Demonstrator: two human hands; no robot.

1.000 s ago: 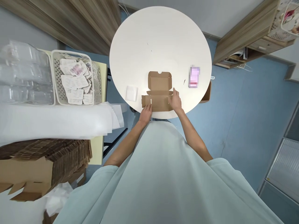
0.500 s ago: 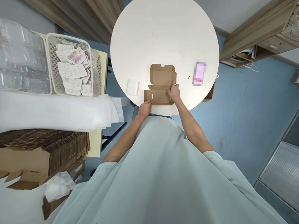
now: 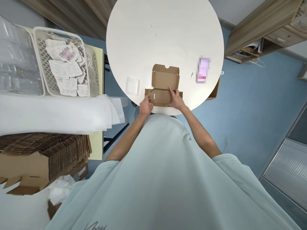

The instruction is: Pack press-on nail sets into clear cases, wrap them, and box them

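Observation:
A brown cardboard box (image 3: 165, 80), partly folded, lies near the front edge of the round white table (image 3: 165, 38). Its lid part leans away from me, and the front part has raised sides. At the left end, my left hand (image 3: 145, 106) grips a side flap between thumb and fingers. My right hand (image 3: 177, 100) holds the right end, its fingers over the inner edge and its thumb near the front wall. To the left of the box sits a small white wrapped packet (image 3: 132, 86).
A pixelated pink and purple item (image 3: 203, 70) lies at right on the table. On the left side table are a white basket (image 3: 61, 30) of printed cards, clear plastic containers (image 3: 16, 60), white sheets (image 3: 55, 113) and stacked flat cardboard boxes (image 3: 67, 156).
The cardboard has been folded further, with its front walls and lid flaps standing up. My right hand has shifted down to the right end, and my left hand has moved slightly up onto the flap.

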